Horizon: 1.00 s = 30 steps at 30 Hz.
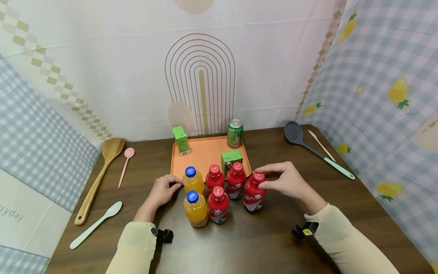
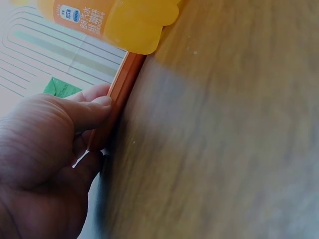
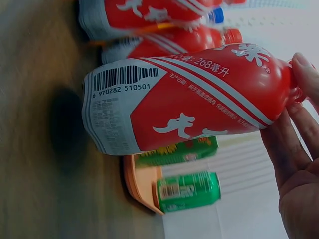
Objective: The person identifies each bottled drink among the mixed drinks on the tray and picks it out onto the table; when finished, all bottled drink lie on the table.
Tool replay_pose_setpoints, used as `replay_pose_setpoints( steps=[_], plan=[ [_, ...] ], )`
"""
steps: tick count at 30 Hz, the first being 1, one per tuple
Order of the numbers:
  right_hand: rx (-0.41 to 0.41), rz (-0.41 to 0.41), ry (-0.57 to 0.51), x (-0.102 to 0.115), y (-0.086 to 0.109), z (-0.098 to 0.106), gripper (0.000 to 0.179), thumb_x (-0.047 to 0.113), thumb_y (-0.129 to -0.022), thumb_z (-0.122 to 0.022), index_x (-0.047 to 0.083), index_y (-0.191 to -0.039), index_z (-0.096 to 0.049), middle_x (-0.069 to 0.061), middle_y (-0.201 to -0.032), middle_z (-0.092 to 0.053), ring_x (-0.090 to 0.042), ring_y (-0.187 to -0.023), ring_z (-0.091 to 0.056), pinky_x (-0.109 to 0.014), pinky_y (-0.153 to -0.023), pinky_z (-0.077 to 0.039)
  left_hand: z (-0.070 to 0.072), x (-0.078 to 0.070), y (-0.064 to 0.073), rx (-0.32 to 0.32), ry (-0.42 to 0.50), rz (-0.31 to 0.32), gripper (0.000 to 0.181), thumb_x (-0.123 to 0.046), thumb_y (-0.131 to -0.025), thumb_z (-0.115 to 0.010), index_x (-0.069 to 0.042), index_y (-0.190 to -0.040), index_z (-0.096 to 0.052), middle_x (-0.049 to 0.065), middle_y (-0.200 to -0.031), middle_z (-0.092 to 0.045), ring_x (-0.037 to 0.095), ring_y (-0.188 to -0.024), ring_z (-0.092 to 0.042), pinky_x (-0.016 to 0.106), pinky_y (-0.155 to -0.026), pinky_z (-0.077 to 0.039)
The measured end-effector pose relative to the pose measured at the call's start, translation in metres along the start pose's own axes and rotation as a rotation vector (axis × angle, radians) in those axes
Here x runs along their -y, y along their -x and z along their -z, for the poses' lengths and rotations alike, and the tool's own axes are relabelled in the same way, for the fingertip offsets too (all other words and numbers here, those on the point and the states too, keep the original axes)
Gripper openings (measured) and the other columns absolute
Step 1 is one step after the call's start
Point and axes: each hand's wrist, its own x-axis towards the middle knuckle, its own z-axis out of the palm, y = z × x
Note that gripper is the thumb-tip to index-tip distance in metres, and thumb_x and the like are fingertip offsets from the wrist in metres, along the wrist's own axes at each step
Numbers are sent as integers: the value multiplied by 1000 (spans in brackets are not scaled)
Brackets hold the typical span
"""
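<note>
My right hand [image 1: 289, 182] grips a red bottle [image 1: 254, 195] around its neck, just under the cap. In the right wrist view this bottle [image 3: 184, 99] seems slightly off the table, with a shadow beside its base. My left hand [image 1: 161, 193] pinches the front left edge of an orange tray [image 2: 119, 89], thumb on the outer side. Between the hands stand two orange drink bottles [image 1: 195, 210] with blue caps and several more red bottles [image 1: 219, 207]. Partly hidden behind the red bottles is a green carton [image 1: 232, 156] on the tray.
A green can [image 1: 235, 134] and another green carton [image 1: 180, 139] stand at the tray's back corners. To the left lie a wooden spatula [image 1: 99, 182], a pink spoon [image 1: 124, 163] and a pale spoon [image 1: 97, 226]. A skimmer [image 1: 308, 146] and a small knife [image 1: 321, 145] lie right.
</note>
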Motion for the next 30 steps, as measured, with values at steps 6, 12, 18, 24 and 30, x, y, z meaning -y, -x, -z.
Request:
replay_pose_setpoints(
  steps=[6, 12, 18, 24, 30],
  plan=[
    [33, 33, -46, 2, 0, -16, 32, -4, -73, -80, -2, -105, -72, -7, -100, -73, -17, -85, -68, -41, -69, -57, 1, 1, -2, 2, 0, -1, 8, -10, -89, -69, -15, -87, -75, -3, -92, -68, 20, -91, -63, 44, -86, -50],
    [55, 57, -74, 2, -1, -30, 33, -3, -72, -81, -1, -104, -72, -9, -103, -72, -18, -89, -68, -49, -72, -56, 0, 1, -3, 4, -5, -5, 8, -11, -89, -69, -15, -88, -75, -3, -92, -68, 20, -92, -62, 44, -87, -49],
    [69, 73, -95, -8, -2, -39, 34, -1, -72, -82, 4, -104, -74, -7, -104, -71, -20, -90, -68, -44, -73, -56, -1, 1, -3, 7, -7, 4, 8, -11, -89, -69, -15, -88, -75, -3, -92, -68, 20, -92, -62, 44, -87, -49],
    [60, 66, -76, -5, -2, -45, 34, -1, -72, -82, 3, -104, -74, -7, -104, -72, -20, -92, -68, -44, -75, -56, -1, 0, -3, 3, -11, -3, 7, -11, -89, -69, -15, -88, -75, -3, -91, -68, 19, -91, -62, 43, -86, -49],
    [70, 77, -68, 4, -2, -48, 32, -1, -73, -82, 1, -104, -73, -6, -104, -72, -18, -93, -67, -47, -76, -55, 0, 0, -2, 10, -2, 8, 7, -11, -89, -69, -15, -88, -75, -3, -92, -68, 19, -91, -62, 44, -87, -49]
  ],
)
